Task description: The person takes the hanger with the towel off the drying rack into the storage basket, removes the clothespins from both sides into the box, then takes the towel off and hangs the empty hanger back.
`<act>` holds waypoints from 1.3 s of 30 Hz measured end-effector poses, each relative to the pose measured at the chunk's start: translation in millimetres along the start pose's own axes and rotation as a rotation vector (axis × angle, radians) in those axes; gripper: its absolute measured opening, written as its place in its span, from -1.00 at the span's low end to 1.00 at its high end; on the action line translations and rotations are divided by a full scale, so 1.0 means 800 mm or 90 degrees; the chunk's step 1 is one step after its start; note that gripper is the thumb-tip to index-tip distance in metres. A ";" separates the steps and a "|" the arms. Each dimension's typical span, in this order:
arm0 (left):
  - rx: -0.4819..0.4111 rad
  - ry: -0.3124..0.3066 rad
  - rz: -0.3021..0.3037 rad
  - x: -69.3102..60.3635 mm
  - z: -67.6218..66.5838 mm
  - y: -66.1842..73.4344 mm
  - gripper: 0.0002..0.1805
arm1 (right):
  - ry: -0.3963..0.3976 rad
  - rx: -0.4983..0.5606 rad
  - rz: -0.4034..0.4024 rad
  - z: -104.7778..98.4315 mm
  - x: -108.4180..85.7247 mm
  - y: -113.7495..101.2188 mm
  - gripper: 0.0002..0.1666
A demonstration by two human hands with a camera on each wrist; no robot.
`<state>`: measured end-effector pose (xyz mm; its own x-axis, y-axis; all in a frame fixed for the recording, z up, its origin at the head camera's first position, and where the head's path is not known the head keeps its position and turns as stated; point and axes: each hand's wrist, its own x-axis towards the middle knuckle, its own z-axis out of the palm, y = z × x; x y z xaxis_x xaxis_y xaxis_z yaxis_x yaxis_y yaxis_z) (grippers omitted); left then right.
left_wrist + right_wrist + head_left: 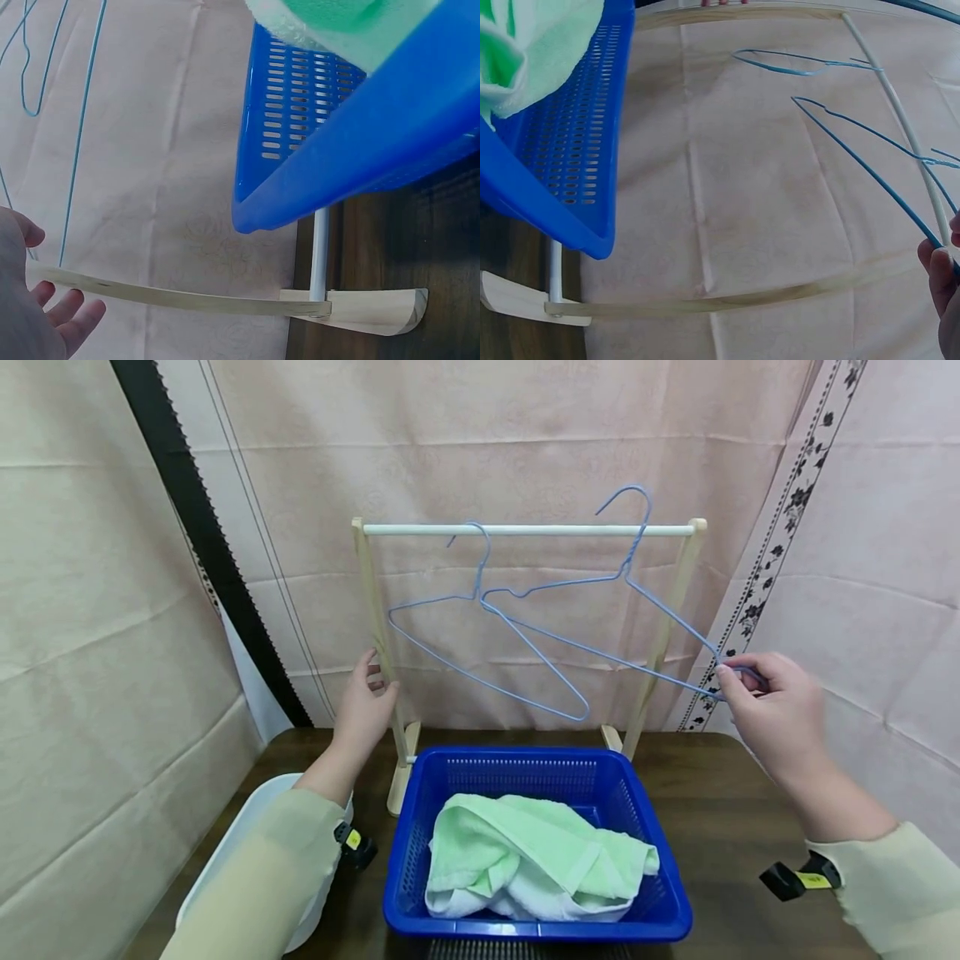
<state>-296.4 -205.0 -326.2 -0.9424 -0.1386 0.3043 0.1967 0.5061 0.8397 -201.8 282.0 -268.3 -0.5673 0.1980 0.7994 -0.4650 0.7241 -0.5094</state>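
Note:
My right hand [780,714] pinches one end of a blue wire hanger [570,583] between thumb and fingers. That hanger's hook stands above the white top bar of a wooden-sided rack [540,530], in front of or beside it; I cannot tell if they touch. A second blue hanger [480,572] hangs by its hook on the bar's left part. My left hand [363,706] is at the rack's left post [172,296], thumb and relaxed fingers on either side of it. In the right wrist view the held hanger [870,180] runs into my fingers.
A blue plastic basket [652,927] in front of the rack holds a light green and white towel [532,852]. Left of it, partly behind my sleeve, is a white tub [225,839]. All stand on a dark wooden table [720,827], with pale curtains [525,427] behind.

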 end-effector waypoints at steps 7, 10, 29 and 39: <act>0.001 -0.012 -0.003 0.011 0.006 0.000 -0.13 | -0.022 -0.042 -0.033 0.008 0.005 -0.003 -0.83; 0.001 -0.014 -0.007 0.015 0.010 0.001 -0.14 | -0.018 -0.044 -0.048 0.011 0.007 -0.002 -0.84; 0.117 0.048 -0.007 0.025 0.022 -0.004 -0.25 | -0.027 -0.062 -0.106 0.038 -0.002 0.021 -0.92; 0.141 0.041 -0.002 0.028 0.022 -0.007 -0.26 | -0.041 -0.072 -0.115 0.043 -0.008 0.027 -0.92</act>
<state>-323.2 -195.6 -331.8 -0.9223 -0.1909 0.3360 0.1230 0.6791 0.7236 -231.1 273.7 -295.4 -0.5253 0.0177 0.8507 -0.4858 0.8146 -0.3170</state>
